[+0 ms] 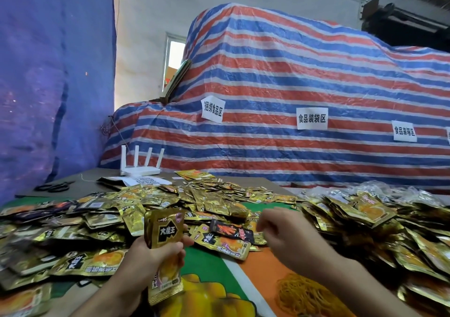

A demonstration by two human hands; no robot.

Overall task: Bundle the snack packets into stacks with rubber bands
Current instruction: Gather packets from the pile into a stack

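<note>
Head view: the left hand grips a stack of glossy gold foil packets upright, likely to keep the edges squared for banding. Across from it the right hand hangs beside a dark packet, fingers curled under; whether it pinches anything I cannot tell. Loose crinkly packets heap beyond both hands, and thin tan rubber bands lie tangled by the right forearm.

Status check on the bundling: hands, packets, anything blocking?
Left hand grips upright packet stack. Right hand over loose packets, fingers curled, grip unclear. Rubber bands piled at near right, nothing blocking.
</note>
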